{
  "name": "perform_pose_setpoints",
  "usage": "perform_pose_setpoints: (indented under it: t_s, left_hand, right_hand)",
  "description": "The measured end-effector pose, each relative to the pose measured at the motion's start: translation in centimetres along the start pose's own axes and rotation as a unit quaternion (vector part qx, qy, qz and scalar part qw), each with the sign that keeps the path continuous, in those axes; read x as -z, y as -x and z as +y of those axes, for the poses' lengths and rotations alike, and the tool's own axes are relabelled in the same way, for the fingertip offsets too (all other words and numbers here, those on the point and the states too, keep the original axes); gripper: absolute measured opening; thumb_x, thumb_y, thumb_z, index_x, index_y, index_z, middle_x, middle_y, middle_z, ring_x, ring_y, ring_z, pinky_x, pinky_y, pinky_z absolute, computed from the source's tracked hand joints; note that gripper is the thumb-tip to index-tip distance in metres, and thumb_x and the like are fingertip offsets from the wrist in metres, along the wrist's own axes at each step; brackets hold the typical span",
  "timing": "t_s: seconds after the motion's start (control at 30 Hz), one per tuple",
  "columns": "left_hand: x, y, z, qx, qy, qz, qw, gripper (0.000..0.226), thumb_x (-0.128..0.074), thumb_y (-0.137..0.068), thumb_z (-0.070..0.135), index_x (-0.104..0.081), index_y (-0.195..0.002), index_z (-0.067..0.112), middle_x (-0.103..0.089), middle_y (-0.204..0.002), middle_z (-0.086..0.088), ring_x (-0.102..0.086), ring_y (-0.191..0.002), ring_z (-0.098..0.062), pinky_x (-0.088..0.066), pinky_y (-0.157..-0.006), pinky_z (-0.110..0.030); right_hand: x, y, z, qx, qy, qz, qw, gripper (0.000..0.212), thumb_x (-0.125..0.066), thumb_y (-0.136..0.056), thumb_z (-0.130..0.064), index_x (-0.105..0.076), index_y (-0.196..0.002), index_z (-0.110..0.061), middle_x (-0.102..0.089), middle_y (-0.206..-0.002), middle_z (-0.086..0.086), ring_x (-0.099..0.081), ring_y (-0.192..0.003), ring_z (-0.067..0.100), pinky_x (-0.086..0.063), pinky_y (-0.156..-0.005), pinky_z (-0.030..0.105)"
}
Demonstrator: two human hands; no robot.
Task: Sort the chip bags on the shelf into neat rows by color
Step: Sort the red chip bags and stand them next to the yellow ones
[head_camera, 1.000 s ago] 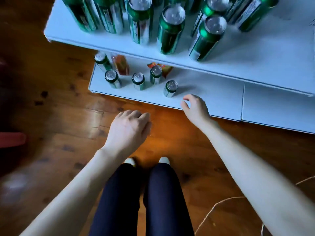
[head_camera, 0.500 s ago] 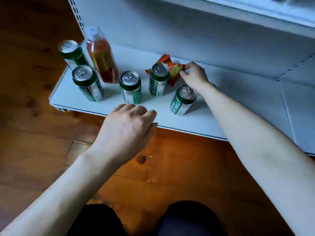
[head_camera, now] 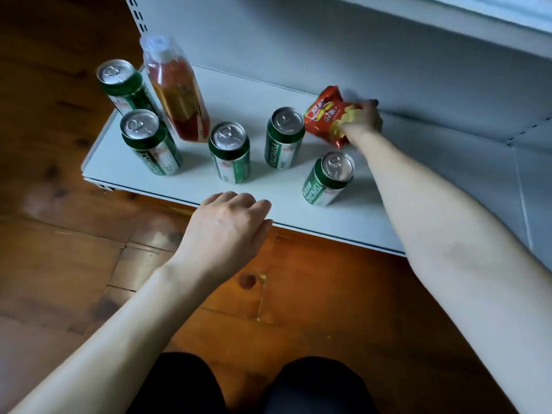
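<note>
- Right grip [head_camera: 363, 121] was clenched on the red chip bag [head_camera: 324, 115], fingers curled over the bag's right end, thumb hidden under it.
- Bag stuck out to the left of the right grip, tilted, printed face up with yellow chips on the artwork, its top corner pointing at the back panel [head_camera: 298, 40].
- Couldn't tell if the bag was lifted or resting on the shelf [head_camera: 448, 150].
- Bag and right grip sat deep on the white shelf, close to the back panel.
- Green can [head_camera: 283, 138] stood upright just left of the bag, next to its left edge; contact unclear.
- Another green can [head_camera: 330, 177] stood upright in front of the right grip, toward the person, just beside the forearm.
- Left grip [head_camera: 227, 231] was released, fingers loosely curled and holding nothing, knuckles over the shelf's front edge, palm down.
- Bag was well apart from the left grip, behind it and to its right.
- Middle can [head_camera: 229, 152] stood upright just behind the left grip.
- Two more cans stood behind and to the left of the left grip: front-left can [head_camera: 149, 141] and back-left can [head_camera: 121, 83].
- Clear bottle [head_camera: 176, 94] of orange-red drink stood between those two cans and the middle can, near the shelf's left end.
- Wooden floor [head_camera: 89, 264] lay under both forearms; dark-clad knees [head_camera: 313, 383] showed at the bottom of the view.
</note>
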State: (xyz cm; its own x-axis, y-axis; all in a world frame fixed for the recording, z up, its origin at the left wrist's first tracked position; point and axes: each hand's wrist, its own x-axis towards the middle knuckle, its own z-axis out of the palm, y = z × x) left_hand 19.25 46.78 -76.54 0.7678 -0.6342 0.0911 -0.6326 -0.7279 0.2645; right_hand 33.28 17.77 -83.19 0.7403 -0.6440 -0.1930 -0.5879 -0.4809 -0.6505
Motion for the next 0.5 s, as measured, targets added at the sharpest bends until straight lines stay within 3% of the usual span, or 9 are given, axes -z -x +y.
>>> perform_pose_setpoints:
  t_s: [0.13,0.27,0.4,0.5]
  left_hand:
    - [1.9,1.3,2.9,0.008,0.017,-0.064,0.998,0.034,-0.040,-0.084,0.025,-0.066,-0.074,0.006,-0.061,-0.063,-0.007,-0.060,-0.058,-0.031,-0.048,-0.054,-0.032]
    - [7.8,2.5,7.7,0.004,0.048,-0.126,0.991,0.033,-0.042,-0.081,0.027,-0.067,-0.080,0.005,-0.065,-0.070,-0.009,-0.063,-0.062,-0.033,-0.051,-0.055,-0.034]
    - [16.1,2.7,13.5,-0.008,0.108,-0.132,0.985,0.043,-0.041,-0.081,0.033,-0.068,-0.096,0.003,-0.066,-0.082,-0.013,-0.064,-0.070,-0.035,-0.052,-0.056,-0.033]
    - [23.1,2.1,17.8,-0.001,0.155,-0.118,0.981,0.048,-0.051,-0.082,0.035,-0.062,-0.114,0.002,-0.064,-0.104,-0.019,-0.064,-0.089,-0.040,-0.054,-0.072,-0.039]
  right_hand:
    - [7.8,5.8,4.6,-0.079,-0.058,0.083,0.992,0.048,-0.061,-0.081,-0.011,-0.043,-0.125,-0.009,-0.057,-0.124,0.008,-0.056,-0.112,0.023,-0.044,-0.089,0.024]
    - [15.5,16.1,7.6,-0.174,-0.060,0.040,0.982,0.051,-0.066,-0.077,-0.006,-0.047,-0.124,-0.009,-0.058,-0.122,0.010,-0.056,-0.110,0.027,-0.047,-0.091,0.033]
    - [23.9,27.6,4.5,-0.131,-0.090,-0.056,0.986,0.062,-0.065,-0.078,0.007,-0.039,-0.133,-0.001,-0.045,-0.136,0.014,-0.043,-0.125,0.024,-0.029,-0.092,0.012]
    - [31.8,33.7,0.5,-0.082,-0.119,-0.107,0.984,0.072,-0.066,-0.076,0.010,-0.034,-0.138,-0.011,-0.041,-0.141,0.009,-0.039,-0.129,0.019,-0.026,-0.105,0.016]
